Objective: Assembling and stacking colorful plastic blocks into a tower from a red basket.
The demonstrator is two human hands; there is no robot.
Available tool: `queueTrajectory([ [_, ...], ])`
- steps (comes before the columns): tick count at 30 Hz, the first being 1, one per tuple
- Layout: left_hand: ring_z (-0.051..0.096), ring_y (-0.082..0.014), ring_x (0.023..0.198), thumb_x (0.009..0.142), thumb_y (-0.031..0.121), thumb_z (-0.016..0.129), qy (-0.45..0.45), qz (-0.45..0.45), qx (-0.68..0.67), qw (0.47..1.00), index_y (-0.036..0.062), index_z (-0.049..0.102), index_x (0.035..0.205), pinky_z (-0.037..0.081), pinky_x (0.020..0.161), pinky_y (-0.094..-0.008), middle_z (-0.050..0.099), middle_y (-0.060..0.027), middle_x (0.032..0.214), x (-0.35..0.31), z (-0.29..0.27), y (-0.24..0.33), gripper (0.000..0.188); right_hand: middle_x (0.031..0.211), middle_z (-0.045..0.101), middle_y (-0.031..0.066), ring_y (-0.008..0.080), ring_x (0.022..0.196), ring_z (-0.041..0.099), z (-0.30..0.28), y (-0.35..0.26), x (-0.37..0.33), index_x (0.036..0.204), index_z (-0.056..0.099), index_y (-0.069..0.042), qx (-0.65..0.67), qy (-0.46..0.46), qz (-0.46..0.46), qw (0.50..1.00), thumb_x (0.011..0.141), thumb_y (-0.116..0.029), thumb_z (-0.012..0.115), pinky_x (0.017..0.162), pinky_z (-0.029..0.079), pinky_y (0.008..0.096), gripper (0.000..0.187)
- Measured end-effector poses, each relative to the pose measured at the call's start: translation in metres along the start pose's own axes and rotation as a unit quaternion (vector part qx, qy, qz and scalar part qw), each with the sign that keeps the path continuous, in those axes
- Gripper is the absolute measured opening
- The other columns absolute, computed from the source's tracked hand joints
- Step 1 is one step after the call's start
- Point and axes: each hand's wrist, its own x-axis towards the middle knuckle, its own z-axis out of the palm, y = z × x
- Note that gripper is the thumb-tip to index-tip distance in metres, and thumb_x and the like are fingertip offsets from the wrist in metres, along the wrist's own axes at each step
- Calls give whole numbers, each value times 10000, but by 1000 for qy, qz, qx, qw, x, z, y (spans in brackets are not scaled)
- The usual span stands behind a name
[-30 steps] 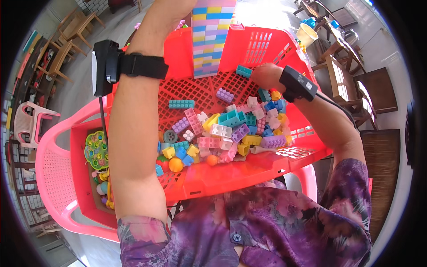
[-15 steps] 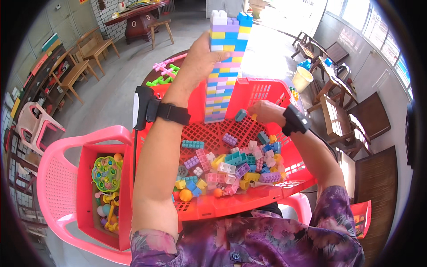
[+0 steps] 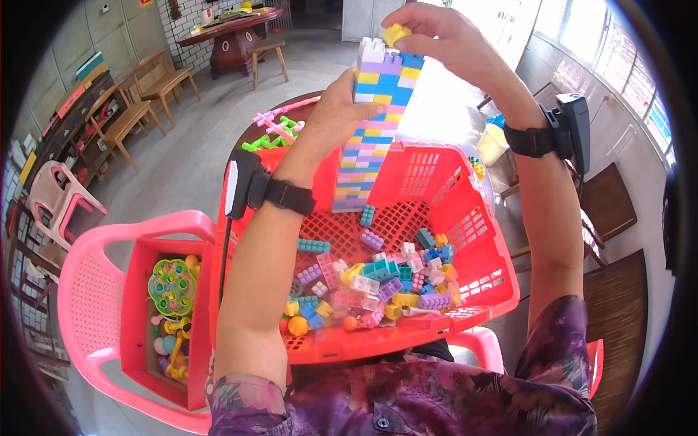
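A tall tower of building blocks [image 3: 367, 149] in white, purple, blue, yellow and pink stands upright at the far side of a red plastic basket [image 3: 349, 347]. My left hand [image 3: 340, 120] wraps round the upper part of the tower, thumb across its near face. Above the tower's top, my right hand [image 3: 436, 33] pinches a yellow building block [image 3: 396, 35] between thumb and fingers. Whether that block touches the top row I cannot tell. Loose building blocks [image 3: 382, 270] of many colours lie in the basket, with an orange ball [image 3: 298, 325] near its front edge.
A pink plastic chair [image 3: 94, 305] at the left holds a red box [image 3: 131, 320] of toys. Behind the basket, pink and green toy pieces [image 3: 280, 131] lie on a dark round surface. Wooden benches [image 3: 120, 120] and a cream bucket [image 3: 492, 145] stand farther off.
My right hand has risen from the basket's far right side to the tower's top with the yellow block. A teal block now lies near the tower's foot. My left hand still grips the tower.
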Motion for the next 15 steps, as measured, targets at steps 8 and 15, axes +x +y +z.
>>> queueTrajectory([
  [8, 583, -138, 960, 811, 75, 652, 3, -19, 32, 999, -11, 467, 1218, 482, 830, -284, 597, -76, 1078, 0, -6, 1, 456, 928, 658, 144, 251, 850, 623, 14, 9, 9, 1010, 646, -24, -46, -22, -8, 999, 796, -273, 594, 762, 486, 332, 332],
  [15, 586, -134, 947, 815, 74, 645, -3, -6, -1, 1000, 8, 474, 1215, 487, 819, -284, 598, -61, 1069, 0, -8, -4, 439, 972, 648, 137, 248, 869, 622, 22, 4, 1, 1090, 608, -42, -82, -32, 19, 996, 863, -300, 571, 771, 483, 317, 346],
])
